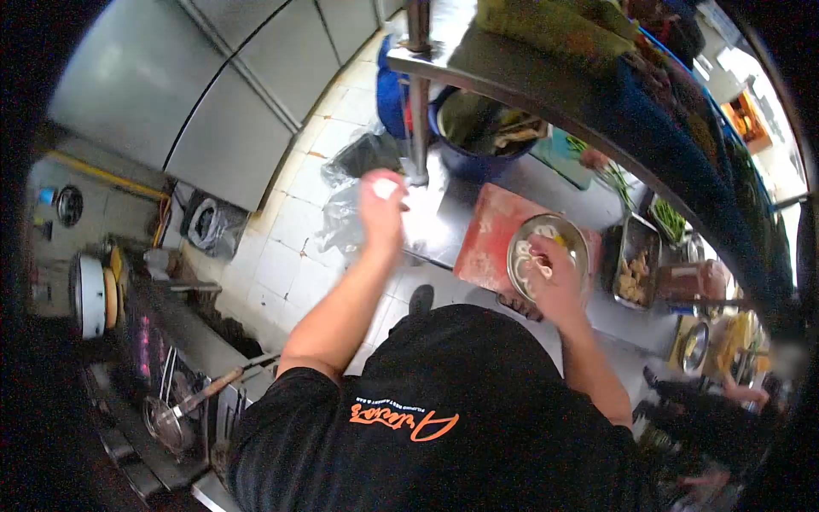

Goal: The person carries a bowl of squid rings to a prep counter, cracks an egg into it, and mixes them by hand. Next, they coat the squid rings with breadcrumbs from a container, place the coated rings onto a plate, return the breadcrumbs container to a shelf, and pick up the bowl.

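My left hand (381,205) is raised left of the counter, blurred and curled closed, with a small white patch at its fingers that I cannot make out. Over a round metal bowl (583,249), my right hand (553,275) reaches in with its fingers apart, touching pale ring-shaped slices (543,231). The bowl rests on a red cutting board (486,232), which lies on the steel counter (448,205).
A dark blue bin (482,162) stands beyond the board, near a green board (567,160). To the right are a metal tray (633,271) with light brown pieces and green vegetables (669,220). A steel shelf (537,98) overhangs the counter; another person (712,414) is lower right.
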### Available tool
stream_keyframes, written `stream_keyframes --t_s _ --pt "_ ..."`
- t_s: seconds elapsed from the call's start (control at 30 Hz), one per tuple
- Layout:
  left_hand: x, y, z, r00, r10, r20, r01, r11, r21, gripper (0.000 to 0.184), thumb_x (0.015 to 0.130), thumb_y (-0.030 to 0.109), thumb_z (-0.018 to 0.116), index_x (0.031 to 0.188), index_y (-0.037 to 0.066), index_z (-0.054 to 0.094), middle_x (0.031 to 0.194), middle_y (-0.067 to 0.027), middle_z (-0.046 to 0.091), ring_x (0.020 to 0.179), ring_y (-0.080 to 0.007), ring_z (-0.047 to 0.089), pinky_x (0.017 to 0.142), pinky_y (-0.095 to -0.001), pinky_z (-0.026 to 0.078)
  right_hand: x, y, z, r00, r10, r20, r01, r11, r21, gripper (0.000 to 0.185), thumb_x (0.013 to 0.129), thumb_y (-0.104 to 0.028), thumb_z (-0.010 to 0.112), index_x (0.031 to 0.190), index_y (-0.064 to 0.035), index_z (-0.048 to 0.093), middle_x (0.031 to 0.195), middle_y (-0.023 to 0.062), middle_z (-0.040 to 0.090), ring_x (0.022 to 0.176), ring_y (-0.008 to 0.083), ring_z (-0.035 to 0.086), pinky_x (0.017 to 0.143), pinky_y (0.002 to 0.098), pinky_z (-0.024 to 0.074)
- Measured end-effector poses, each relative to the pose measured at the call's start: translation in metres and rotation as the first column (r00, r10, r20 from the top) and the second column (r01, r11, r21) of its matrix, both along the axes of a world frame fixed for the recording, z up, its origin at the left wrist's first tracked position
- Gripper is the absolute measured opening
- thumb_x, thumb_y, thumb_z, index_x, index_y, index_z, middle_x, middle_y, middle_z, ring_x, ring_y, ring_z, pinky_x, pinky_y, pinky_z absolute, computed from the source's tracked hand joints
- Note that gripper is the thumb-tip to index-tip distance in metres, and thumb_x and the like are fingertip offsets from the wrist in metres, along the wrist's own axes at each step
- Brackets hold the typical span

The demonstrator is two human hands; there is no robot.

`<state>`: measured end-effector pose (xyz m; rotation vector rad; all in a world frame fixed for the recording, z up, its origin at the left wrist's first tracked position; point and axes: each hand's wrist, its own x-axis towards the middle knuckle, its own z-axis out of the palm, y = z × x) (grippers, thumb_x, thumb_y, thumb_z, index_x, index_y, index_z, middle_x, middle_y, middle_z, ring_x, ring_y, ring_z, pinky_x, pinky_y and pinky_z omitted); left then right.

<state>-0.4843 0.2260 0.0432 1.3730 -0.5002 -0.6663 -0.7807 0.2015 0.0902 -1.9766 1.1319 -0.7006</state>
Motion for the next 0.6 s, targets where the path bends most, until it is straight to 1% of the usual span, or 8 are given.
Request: stream_keyframes --t_s 0.03,0.1,0.17,0.23,0.33,0.47,0.53,0.6 --pt "0.032 -0.012 -0.005 0.989 0.082 0.12 -0.072 0.993 -0.089 0.023 0.086 0.005 0.065 0.105 0.007 0.054 0.091 -0.0025 0.057 0.081 -0.0139 0.057 0.068 -0.0297 0.05 -0.015 -0.005 -0.001 0.998 -0.055 -0.034 0.057 0.996 0.068 0.043 0.088 -0.014 0.064 0.128 -0.0011 0.055 0.116 0.0111 0.063 0.106 0.0202 0.059 0.093 0.0326 0.0459" --pt "0.091 -0.036 -0.023 0.706 0.033 0.708 -0.106 0.993 0.06 0.056 0.086 0.025 0.07 0.129 -0.004 0.048 0.121 -0.0201 0.058 0.114 -0.03 0.055 0.1 -0.0371 0.042 -0.051 -0.011 -0.021 0.983 -0.175 -0.063 0.18 0.98 0.084 0.042 0.084 -0.015 0.067 0.122 -0.0002 0.058 0.103 0.0087 0.067 0.091 0.0169 0.064 0.084 0.0321 0.0501" --pt "0.11 -0.043 -0.032 0.804 -0.177 0.568 -0.071 0.919 0.387 0.076 0.089 0.039 0.066 0.141 -0.008 0.036 0.139 -0.0274 0.046 0.13 -0.0358 0.045 0.11 -0.038 0.033 -0.075 -0.018 -0.014 0.952 -0.198 -0.234 0.243 0.953 0.183 0.045 0.081 -0.018 0.068 0.122 -0.0017 0.059 0.106 0.0141 0.066 0.093 0.0215 0.065 0.084 0.0351 0.0506" --pt "0.105 -0.035 -0.045 0.873 -0.204 0.444 0.092 0.961 0.261 0.059 0.09 0.031 0.068 0.132 -0.006 0.048 0.121 -0.0207 0.06 0.11 -0.0259 0.059 0.097 -0.0333 0.044 -0.096 -0.034 -0.018 0.909 -0.181 -0.375 0.295 0.916 0.272 0.048 0.078 -0.021 0.069 0.121 -0.0031 0.06 0.109 0.0194 0.066 0.096 0.0261 0.066 0.085 0.0381 0.0511" --pt "0.062 0.006 -0.049 0.741 -0.294 0.604 0.119 0.942 0.313 0.029 0.088 0.019 0.069 0.107 -0.001 0.064 0.096 -0.0114 0.067 0.087 -0.0166 0.062 0.081 -0.0316 0.05 -0.111 -0.046 -0.089 0.914 -0.174 -0.367 0.165 0.985 -0.055 0.058 0.073 -0.031 0.069 0.125 -0.0078 0.059 0.113 0.0222 0.061 0.098 0.0367 0.063 0.086 0.0425 0.0509" --pt "0.005 0.034 -0.09 0.799 -0.531 0.281 0.405 0.822 0.401 0.022 0.087 0.016 0.069 0.098 -0.002 0.065 0.08 -0.0077 0.067 0.073 -0.014 0.06 0.07 -0.0298 0.05 -0.054 -0.025 -0.093 0.729 -0.161 -0.665 -0.035 0.962 -0.272 0.056 0.074 -0.032 0.068 0.124 -0.0086 0.059 0.113 0.0233 0.059 0.101 0.0426 0.06 0.09 0.0449 0.0503" --pt "-0.037 0.044 -0.056 0.644 -0.597 0.479 0.397 0.796 0.457 0.02 0.087 0.015 0.068 0.096 -0.003 0.066 0.075 -0.0059 0.066 0.067 -0.0126 0.058 0.065 -0.0285 0.05 -0.049 -0.035 -0.105 0.745 -0.218 -0.631 -0.07 0.914 -0.399 0.055 0.074 -0.036 0.068 0.122 -0.0105 0.061 0.117 0.0244 0.057 0.101 0.0438 0.06 0.087 0.0462 0.0517" --pt "-0.055 0.049 -0.048 0.634 -0.692 0.346 0.535 0.715 0.45 0.019 0.087 0.014 0.067 0.097 -0.003 0.066 0.076 -0.0064 0.067 0.067 -0.0106 0.058 0.064 -0.0268 0.049 -0.049 -0.052 -0.1 0.743 -0.173 -0.647 0.182 0.982 -0.053 0.058 0.072 -0.032 0.071 0.118 0.0007 0.059 0.105 0.0222 0.063 0.098 0.0396 0.063 0.088 0.0461 0.0516"
